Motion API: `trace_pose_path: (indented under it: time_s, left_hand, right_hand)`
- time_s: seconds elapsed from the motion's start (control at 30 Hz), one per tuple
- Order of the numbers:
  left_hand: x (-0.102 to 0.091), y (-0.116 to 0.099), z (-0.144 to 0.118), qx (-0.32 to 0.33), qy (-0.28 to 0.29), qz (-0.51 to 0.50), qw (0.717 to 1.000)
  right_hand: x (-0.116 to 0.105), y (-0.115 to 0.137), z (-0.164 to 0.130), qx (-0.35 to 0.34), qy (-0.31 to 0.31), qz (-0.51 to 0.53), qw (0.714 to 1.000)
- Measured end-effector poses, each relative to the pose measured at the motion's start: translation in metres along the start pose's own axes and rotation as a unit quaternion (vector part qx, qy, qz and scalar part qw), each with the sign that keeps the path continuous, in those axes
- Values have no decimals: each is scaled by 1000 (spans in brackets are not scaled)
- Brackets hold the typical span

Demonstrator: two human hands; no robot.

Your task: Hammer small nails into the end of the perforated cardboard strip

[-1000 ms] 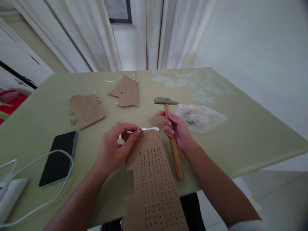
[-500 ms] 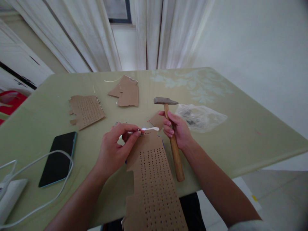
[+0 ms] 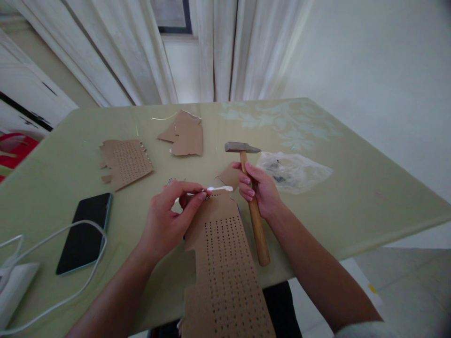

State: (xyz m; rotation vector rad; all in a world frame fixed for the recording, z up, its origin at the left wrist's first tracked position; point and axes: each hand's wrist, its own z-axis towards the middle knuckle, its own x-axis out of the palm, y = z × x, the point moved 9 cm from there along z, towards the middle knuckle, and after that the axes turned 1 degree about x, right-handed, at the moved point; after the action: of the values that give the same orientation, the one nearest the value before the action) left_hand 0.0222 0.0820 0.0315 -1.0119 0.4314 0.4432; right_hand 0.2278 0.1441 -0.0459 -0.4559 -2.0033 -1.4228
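My right hand (image 3: 259, 190) is wrapped round the wooden handle of a hammer (image 3: 259, 230), its grey metal head raised upright above the fist. Under and between my hands lies a long piece of cardboard (image 3: 225, 253) with rows of small punched holes, reaching over the near table edge. At its far left corner, my left hand (image 3: 172, 216) pinches thumb against forefinger on a small thing too tiny to make out, close to a short row of holes. Just beyond the fingertips rests a white strip-like piece (image 3: 223, 188).
A clear plastic bag (image 3: 296, 171) holding dark bits lies right of the hammer. Scraps of cardboard (image 3: 188, 136) and a perforated piece (image 3: 128, 162) sit further back. On the left are a phone (image 3: 86, 234), a white cable (image 3: 75, 293) and a white power strip (image 3: 19, 286).
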Motion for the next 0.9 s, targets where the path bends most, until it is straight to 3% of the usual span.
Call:
trace_pose_path:
  time_s: [0.9]
  left_hand:
    - [-1, 0, -2, 9, -3, 6, 1000]
  right_hand:
    - [-1, 0, 1, -10, 5, -1, 1000]
